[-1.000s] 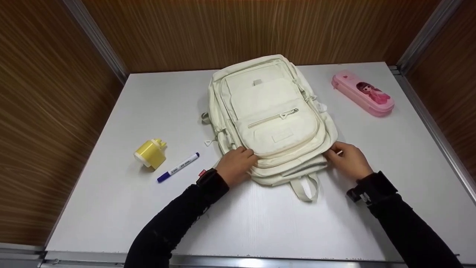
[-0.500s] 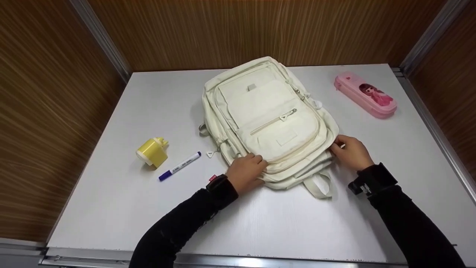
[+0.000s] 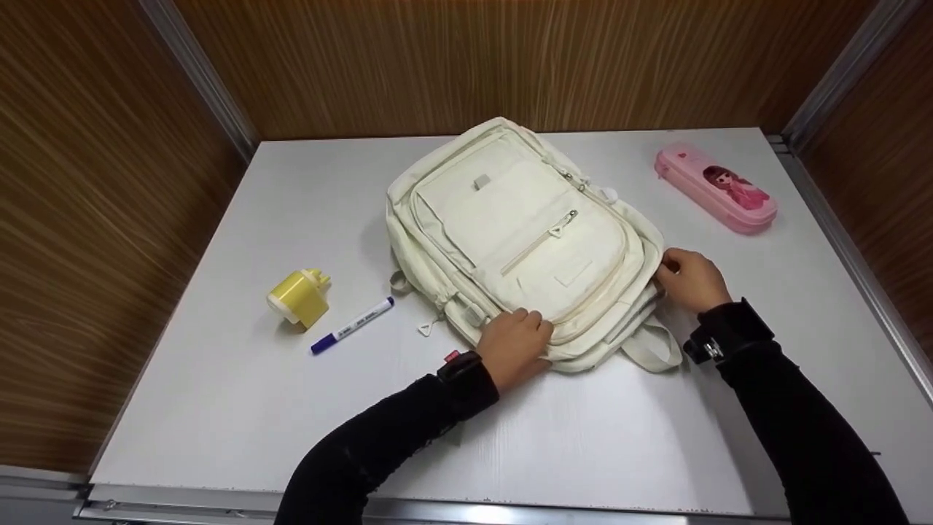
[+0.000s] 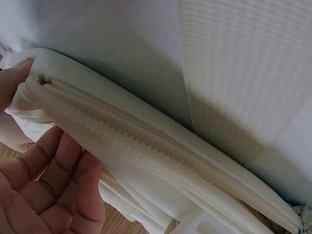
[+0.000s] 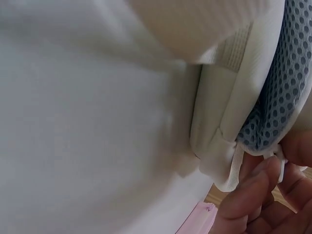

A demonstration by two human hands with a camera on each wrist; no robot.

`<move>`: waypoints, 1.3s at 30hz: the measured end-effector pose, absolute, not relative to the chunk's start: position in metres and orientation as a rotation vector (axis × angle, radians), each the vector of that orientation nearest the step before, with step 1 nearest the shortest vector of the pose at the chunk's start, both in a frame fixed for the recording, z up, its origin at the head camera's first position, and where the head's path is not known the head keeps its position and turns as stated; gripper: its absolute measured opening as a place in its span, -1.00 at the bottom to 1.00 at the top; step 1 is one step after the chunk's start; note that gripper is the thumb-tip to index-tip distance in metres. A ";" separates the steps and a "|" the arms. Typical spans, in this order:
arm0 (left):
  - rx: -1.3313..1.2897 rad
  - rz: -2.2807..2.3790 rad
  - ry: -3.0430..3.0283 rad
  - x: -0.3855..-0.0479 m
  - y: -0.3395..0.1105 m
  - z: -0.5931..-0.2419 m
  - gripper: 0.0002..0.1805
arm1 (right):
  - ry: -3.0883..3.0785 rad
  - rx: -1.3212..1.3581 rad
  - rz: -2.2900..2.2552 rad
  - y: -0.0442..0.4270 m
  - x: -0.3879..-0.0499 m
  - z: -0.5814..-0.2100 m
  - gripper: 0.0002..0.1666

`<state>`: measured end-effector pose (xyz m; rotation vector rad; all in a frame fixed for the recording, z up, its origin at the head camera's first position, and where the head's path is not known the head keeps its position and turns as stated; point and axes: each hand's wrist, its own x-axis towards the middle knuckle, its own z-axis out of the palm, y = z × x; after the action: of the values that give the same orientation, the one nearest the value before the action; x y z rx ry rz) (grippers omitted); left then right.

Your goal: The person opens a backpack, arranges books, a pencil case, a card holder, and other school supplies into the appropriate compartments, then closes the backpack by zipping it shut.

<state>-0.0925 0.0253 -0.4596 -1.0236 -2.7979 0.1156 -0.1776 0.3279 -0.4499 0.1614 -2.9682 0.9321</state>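
A cream backpack (image 3: 496, 219) lies front side up on the white table, tilted with its top toward the back left. My left hand (image 3: 516, 343) grips its lower left corner, fingers over the front; in the left wrist view the curled fingers (image 4: 68, 165) are against the fabric beside a zipper seam. At the lower right edge, my right hand (image 3: 692, 281) pinches the bag. The right wrist view has those fingertips (image 5: 253, 192) by a grey-blue mesh panel (image 5: 282, 87) and a small white tab (image 5: 281, 165). A loop strap (image 3: 656, 350) sticks out below the bag.
Left of the bag are a blue-capped marker (image 3: 353, 326) and a yellow object with a white end (image 3: 300, 299), its kind unclear. A pink pencil case (image 3: 718, 188) lies at the back right. Wood-grain panels (image 3: 466, 65) border the table (image 3: 219, 423).
The backpack has turned counterclockwise, its top swinging left and its bottom right. My left hand has moved right with it. The right hand has shifted slightly toward the back.
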 end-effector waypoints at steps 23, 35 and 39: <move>-0.907 0.084 -2.778 -0.093 0.086 -0.458 -0.61 | -2.903 0.091 0.847 0.333 -0.188 -0.448 -0.75; -0.782 -0.155 -2.746 -0.103 0.081 -0.461 -0.84 | -2.860 0.142 0.751 0.325 -0.173 -0.454 -0.80; -0.799 -0.144 -2.790 -0.103 0.080 -0.462 -0.84 | -2.834 0.176 0.759 0.325 -0.168 -0.456 -0.81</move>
<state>-0.1033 0.0800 -0.4616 -0.7986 -2.7900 -0.1444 -0.1675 0.3251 -0.4565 0.1756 -2.8344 0.7588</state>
